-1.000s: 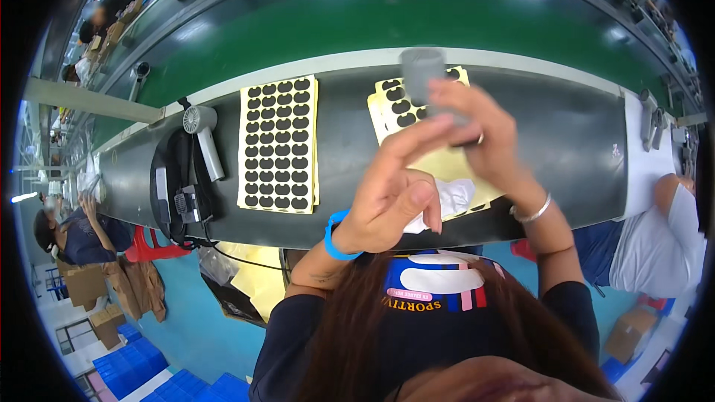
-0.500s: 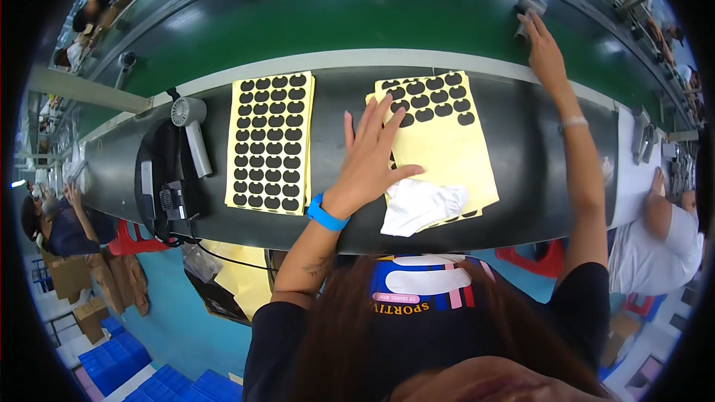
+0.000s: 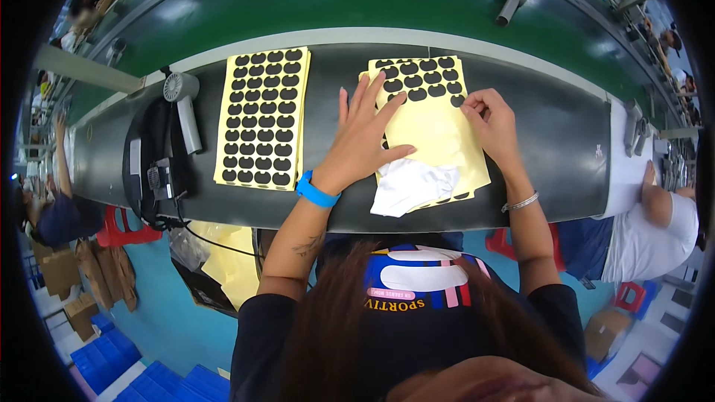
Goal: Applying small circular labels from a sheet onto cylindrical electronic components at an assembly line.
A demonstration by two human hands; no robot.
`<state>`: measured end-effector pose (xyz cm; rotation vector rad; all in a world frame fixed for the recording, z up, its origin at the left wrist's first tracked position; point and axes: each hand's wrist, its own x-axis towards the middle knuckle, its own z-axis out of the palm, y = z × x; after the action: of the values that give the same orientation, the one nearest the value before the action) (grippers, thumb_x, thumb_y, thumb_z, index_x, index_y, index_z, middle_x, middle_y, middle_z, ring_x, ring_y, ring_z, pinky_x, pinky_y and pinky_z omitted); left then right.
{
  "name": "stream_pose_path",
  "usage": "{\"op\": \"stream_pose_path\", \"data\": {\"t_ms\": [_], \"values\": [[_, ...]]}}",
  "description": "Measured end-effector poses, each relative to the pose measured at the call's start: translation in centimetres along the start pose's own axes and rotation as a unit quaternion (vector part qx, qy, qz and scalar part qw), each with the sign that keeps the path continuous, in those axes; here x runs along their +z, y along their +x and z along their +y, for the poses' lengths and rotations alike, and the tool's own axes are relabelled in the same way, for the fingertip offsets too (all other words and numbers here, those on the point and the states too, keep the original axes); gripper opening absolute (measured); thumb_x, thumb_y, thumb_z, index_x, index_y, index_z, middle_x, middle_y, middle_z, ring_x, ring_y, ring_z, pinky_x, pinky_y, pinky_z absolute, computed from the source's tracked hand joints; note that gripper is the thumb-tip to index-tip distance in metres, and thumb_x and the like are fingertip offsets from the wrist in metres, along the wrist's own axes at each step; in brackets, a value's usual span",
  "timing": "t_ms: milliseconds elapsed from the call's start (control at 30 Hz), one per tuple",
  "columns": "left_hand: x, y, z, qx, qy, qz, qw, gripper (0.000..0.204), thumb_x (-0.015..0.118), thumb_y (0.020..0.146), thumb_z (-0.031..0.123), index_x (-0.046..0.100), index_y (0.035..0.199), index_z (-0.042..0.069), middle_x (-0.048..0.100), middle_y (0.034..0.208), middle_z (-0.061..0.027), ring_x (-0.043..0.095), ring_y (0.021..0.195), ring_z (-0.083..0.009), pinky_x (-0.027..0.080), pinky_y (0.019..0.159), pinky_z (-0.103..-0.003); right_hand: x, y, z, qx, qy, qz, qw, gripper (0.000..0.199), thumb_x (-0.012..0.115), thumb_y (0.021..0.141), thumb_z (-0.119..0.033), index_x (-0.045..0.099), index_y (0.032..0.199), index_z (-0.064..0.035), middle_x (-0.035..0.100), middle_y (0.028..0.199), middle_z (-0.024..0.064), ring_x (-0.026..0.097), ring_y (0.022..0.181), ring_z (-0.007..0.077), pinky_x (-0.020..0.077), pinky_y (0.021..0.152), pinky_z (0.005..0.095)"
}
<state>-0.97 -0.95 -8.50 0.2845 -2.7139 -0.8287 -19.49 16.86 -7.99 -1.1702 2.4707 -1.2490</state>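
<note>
View from above the worker's head, looking down on the dark bench [image 3: 551, 141]. The left hand [image 3: 365, 134] lies flat, fingers spread, pressing down the near yellow backing sheet [image 3: 436, 134], which carries a few rows of black die-cut pads [image 3: 417, 78] along its far edge and is bare below. The right hand [image 3: 491, 122] sits at the sheet's right edge beside the last row, fingertips pressed together as if pinching a pad or the paper's edge; which of the two cannot be told. A crumpled white cloth [image 3: 410, 186] lies on the sheet's near corner, touching the left hand's thumb side. A second, fully populated sheet of pads [image 3: 262, 117] rests well to the left, beside a grey hand-held blower [image 3: 184, 108]. A small grey part [image 3: 510, 0] lies on the green conveyor [image 3: 335, 0] beyond. Judged step: peeling pads off the held sheet. The next move would call for a clean lift of one pad while the flat hand keeps the paper from sliding.
</note>
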Motion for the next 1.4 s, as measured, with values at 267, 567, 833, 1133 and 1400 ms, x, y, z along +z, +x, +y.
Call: {"op": "stream_pose_path", "data": {"t_ms": [267, 567, 833, 1133, 1400], "values": [[0.2, -0.1, -0.4, 0.018, 0.002, 0.016, 1.0, 0.077, 0.076, 0.069, 0.044, 0.048, 0.135, 0.013, 0.021, 0.15, -0.0211, 0.012, 0.14, -0.0427, 0.006, 0.109, -0.061, 0.4, 0.4, 0.5, -0.016, 0.006, 0.009, 1.0, 0.018, 0.068, 0.079, -0.001, 0.063, 0.097, -0.0014, 0.054, 0.082, -0.0001, 0.046, 0.069, 0.0063, 0.0407, 0.062, 0.0191], [0.9, -0.1, -0.3, 0.028, 0.005, 0.031, 0.999, 0.074, 0.074, 0.069, 0.046, 0.051, 0.132, 0.014, 0.022, 0.149, -0.0225, 0.013, 0.139, -0.0445, 0.008, 0.11, -0.06, 0.5, 0.1, 2.0, 0.0, 0.066, 0.019, 0.998, 0.01, 0.063, 0.084, -0.002, 0.059, 0.093, -0.0007, 0.056, 0.082, -0.0003, 0.048, 0.072, 0.0072, 0.0421, 0.066, 0.0209], [1.3, -0.5, -0.8, 0.026, -0.007, 0.04, 0.999, 0.075, 0.072, 0.07, 0.048, 0.051, 0.132, 0.013, 0.022, 0.148, -0.0248, 0.012, 0.14, -0.044, 0.005, 0.111, -0.06, -3.8, 0.4, 4.8, 0.012, 0.248, 0.099, 0.963, 0.009, 0.059, 0.092, -0.009, 0.06, 0.098, -0.0019, 0.057, 0.09, -0.0021, 0.052, 0.083, 0.0062, 0.0392, 0.074, 0.0194], [0.8, 0.1, -0.3, 0.037, 0.032, 0.02, 0.999, 0.074, 0.07, 0.075, 0.051, 0.046, 0.138, 0.019, 0.02, 0.151, -0.0201, 0.014, 0.139, -0.0426, 0.007, 0.111, -0.056, -5.7, 1.1, 8.3, 0.007, 0.229, 0.219, 0.949, 0.016, 0.062, 0.089, -0.004, 0.059, 0.105, -0.0024, 0.059, 0.091, 0.0005, 0.057, 0.086, 0.0074, 0.044, 0.076, 0.0192], [0.4, -0.1, 0.3, 0.016, 0.046, -0.01, 0.999, 0.074, 0.069, 0.075, 0.052, 0.047, 0.137, 0.017, 0.02, 0.151, -0.0207, 0.016, 0.138, -0.0425, 0.007, 0.11, -0.058, -4.6, 0.2, 5.2, 0.045, 0.204, 0.217, 0.954, 0.008, 0.062, 0.087, 0.0, 0.062, 0.096, -0.0006, 0.061, 0.084, -0.0004, 0.055, 0.076, 0.0049, 0.0456, 0.071, 0.0184]]}}
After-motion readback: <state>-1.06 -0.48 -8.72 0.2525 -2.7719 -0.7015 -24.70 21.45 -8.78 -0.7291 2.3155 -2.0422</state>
